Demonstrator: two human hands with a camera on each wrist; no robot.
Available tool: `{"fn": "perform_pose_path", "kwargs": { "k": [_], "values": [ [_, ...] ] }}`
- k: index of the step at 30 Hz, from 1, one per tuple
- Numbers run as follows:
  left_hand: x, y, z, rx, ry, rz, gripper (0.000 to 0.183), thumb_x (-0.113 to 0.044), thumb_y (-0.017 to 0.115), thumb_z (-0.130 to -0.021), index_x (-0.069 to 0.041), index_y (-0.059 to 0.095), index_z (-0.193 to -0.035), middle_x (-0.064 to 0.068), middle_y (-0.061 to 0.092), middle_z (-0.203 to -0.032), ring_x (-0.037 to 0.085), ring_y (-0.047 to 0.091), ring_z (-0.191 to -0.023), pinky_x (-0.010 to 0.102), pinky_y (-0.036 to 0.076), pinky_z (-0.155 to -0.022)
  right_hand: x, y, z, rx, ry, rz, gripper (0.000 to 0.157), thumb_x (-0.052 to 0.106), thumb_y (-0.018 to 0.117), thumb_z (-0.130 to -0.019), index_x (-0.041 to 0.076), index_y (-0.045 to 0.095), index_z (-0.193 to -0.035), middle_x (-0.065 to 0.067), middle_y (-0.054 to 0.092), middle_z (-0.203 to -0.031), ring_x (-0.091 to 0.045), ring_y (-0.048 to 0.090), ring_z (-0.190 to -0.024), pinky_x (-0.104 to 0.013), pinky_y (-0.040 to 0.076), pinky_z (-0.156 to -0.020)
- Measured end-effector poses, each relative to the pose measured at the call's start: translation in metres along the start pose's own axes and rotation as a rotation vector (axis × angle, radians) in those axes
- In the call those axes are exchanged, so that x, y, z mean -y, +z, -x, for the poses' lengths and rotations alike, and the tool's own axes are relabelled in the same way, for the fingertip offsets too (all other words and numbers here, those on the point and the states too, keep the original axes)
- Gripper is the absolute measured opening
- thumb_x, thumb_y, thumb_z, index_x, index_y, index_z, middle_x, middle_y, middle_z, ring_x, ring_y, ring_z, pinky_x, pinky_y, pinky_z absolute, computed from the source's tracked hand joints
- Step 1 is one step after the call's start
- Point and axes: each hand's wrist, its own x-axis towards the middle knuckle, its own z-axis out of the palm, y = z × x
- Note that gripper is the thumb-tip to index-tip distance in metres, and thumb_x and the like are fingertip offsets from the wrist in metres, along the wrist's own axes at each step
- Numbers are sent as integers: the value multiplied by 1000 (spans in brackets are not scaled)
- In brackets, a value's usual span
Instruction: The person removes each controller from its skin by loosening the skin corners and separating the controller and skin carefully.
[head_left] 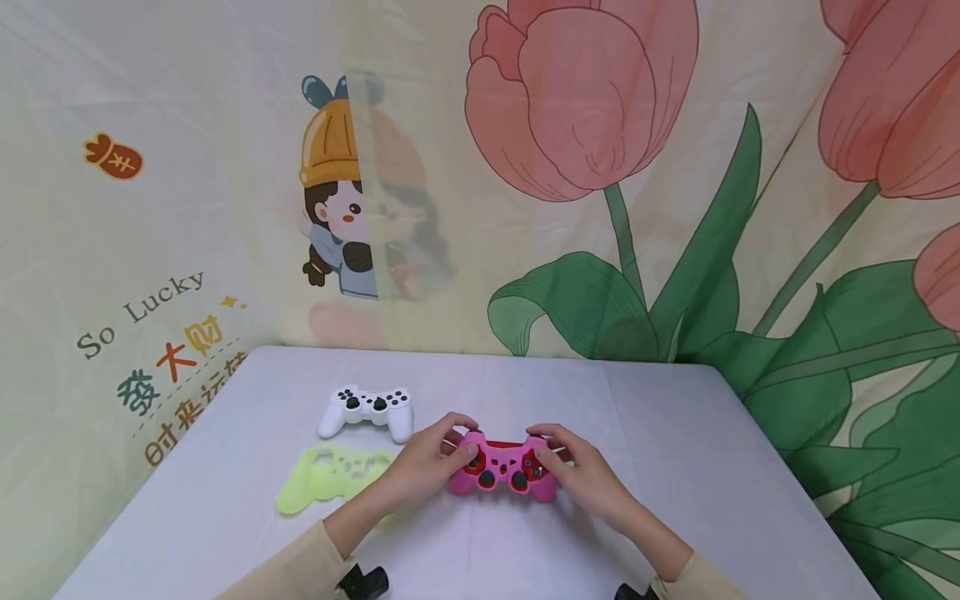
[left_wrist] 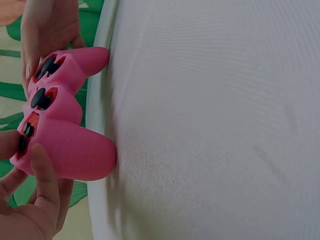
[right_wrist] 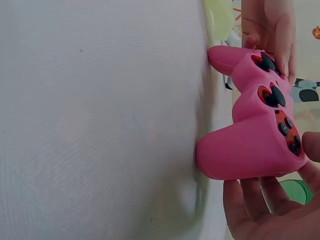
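Both hands grip the red game controller in a pink silicone sleeve (head_left: 501, 469), one per side. Left hand (head_left: 429, 463): fingers curled round the left grip, thumb lying on the face near the d-pad; the left wrist view shows that thumb and the palm (left_wrist: 30, 210) wrapped under the handle. Right hand (head_left: 579, 472): fingers curled over the top edge and right grip, thumb by the face buttons; in the right wrist view its fingers (right_wrist: 250, 210) sit beneath the handle w/ the thumb tip at the frame edge. Controller's two handle tips rest on the light grey tablecloth (head_left: 675, 467), near the front-centre of the table, face tilted up toward the person.

Just left of the left hand, touching or nearly so: a flat, empty neon-yellow silicone controller skin (head_left: 330, 477). Behind that, apart from both hands: a white game controller w/ black sticks (head_left: 366, 410). Beige sleeves (head_left: 292, 567) on both arms. Backdrop: printed cloth w/ pink tulips (head_left: 585, 100), green leaves and a cartoon girl in a yellow hat (head_left: 333, 200).
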Motion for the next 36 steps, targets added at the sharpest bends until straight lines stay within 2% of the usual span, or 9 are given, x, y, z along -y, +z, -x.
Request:
{"fn": "perform_pose_path", "kwargs": {
  "k": [5,12,18,25,31,36],
  "values": [
    [-1,-1,0,6,23,14,35,-35,68,-105,-23,61,-137,5,70,-124,23,67,-111,37,58,-86,1,0,1,-7,-1,-5,33,23,71,-104,32,68,-136,-2,68,-122,-22,62,-107,-39,61,-81],
    [-3,-4,-1,-13,45,7,31,-31,71,-104,-32,61,-134,1,71,-122,23,66,-115,42,57,-92,4,-2,2,-29,-49,-12,32,25,73,-102,30,69,-133,0,71,-128,-24,65,-112,-45,60,-91],
    [-3,-6,0,-14,77,7,33,-28,72,-103,-29,62,-134,0,72,-120,24,67,-115,43,57,-90,5,-1,2,-45,-104,3,31,22,75,-101,27,70,-132,2,71,-125,-23,67,-114,-46,59,-97],
    [-2,-8,1,-19,136,2,33,-21,74,-101,-21,63,-133,-1,74,-117,21,68,-113,37,58,-87,0,-4,3,-15,-199,-22,32,17,76,-100,21,70,-130,3,71,-123,-20,67,-113,-33,60,-93],
    [-2,-9,3,5,174,25,32,-13,75,-99,-24,63,-127,-1,74,-117,21,68,-114,28,60,-81,0,-6,7,9,-263,-45,32,10,78,-98,16,71,-129,-1,70,-122,-23,65,-111,-37,60,-95],
    [-4,-11,5,35,180,2,33,-9,75,-98,-17,63,-128,-1,73,-118,24,67,-117,28,60,-82,-3,-7,9,42,-321,-68,31,9,78,-97,17,71,-127,-5,69,-122,-24,65,-111,-35,60,-95]
  ]
}}
